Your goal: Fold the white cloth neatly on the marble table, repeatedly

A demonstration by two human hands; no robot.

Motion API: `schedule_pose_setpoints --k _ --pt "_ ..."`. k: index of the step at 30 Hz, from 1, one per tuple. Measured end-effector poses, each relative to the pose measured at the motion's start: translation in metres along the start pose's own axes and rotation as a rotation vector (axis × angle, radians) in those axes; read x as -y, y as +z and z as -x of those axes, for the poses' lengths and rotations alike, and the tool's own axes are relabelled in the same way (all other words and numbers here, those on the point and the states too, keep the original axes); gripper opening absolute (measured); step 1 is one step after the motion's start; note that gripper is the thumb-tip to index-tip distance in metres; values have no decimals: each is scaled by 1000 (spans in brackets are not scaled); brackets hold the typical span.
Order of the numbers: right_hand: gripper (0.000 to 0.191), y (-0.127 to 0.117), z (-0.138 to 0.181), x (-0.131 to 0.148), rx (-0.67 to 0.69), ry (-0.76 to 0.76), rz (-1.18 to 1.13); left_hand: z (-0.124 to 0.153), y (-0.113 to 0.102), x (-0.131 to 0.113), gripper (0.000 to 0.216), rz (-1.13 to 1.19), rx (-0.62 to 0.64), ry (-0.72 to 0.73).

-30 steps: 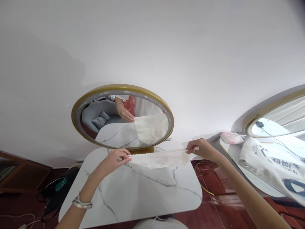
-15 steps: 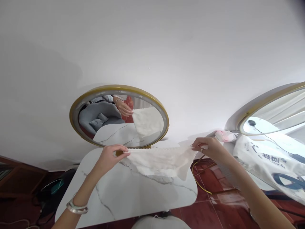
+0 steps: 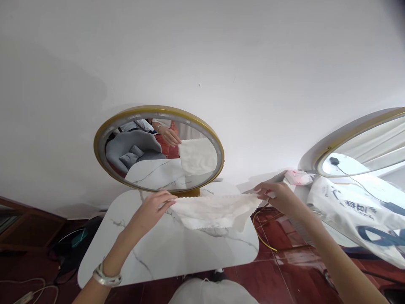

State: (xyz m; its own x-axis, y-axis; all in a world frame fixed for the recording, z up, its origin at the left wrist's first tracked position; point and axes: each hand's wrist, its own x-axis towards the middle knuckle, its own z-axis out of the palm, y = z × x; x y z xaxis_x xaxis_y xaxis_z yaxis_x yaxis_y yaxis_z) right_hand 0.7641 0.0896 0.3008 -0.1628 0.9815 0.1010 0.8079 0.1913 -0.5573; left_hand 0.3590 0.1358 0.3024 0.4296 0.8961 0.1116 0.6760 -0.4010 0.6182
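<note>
the left hand (image 3: 153, 210) and right hand (image 3: 279, 197) each pinch 1 upper corner of a white scalloped-edge cloth (image 3: 212, 212), which hangs spread between them above the marble-patterned worktop (image 3: 180, 255).

A dressing area is showing here, though the view is leaving open whether it is belonging to a home or a small salon. A gold-framed mirror (image 3: 160, 150) is standing at the far side of a marble-patterned vanity table (image 3: 177, 253), and a second gold-framed mirror (image 3: 363, 152) is standing at the right. A grey armchair (image 3: 136, 143) is reflecting in the first. Red floor tiles (image 3: 261, 278) are running below.
</note>
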Motion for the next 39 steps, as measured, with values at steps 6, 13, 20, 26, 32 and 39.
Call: schedule_pose_setpoints --k 6,13,20,26,32,39 --pt "21 1 24 1 110 -44 8 22 3 -16 30 153 230 -99" --pt "30 -5 27 -25 64 58 -322 6 -3 -12 28 308 260 -194" --pt "36 120 -45 -86 -370 201 -136 -52 114 48 19 -84 -223 -111" --pt "37 256 16 -87 -284 54 -8 3 254 91 37 -243 -227 61" --pt "46 313 42 -104 -276 -9 229 2 301 110 47 -285 -329 -51" --pt "38 296 3 -104 -353 168 119 -36 282 113 31 -113 -559 -336"
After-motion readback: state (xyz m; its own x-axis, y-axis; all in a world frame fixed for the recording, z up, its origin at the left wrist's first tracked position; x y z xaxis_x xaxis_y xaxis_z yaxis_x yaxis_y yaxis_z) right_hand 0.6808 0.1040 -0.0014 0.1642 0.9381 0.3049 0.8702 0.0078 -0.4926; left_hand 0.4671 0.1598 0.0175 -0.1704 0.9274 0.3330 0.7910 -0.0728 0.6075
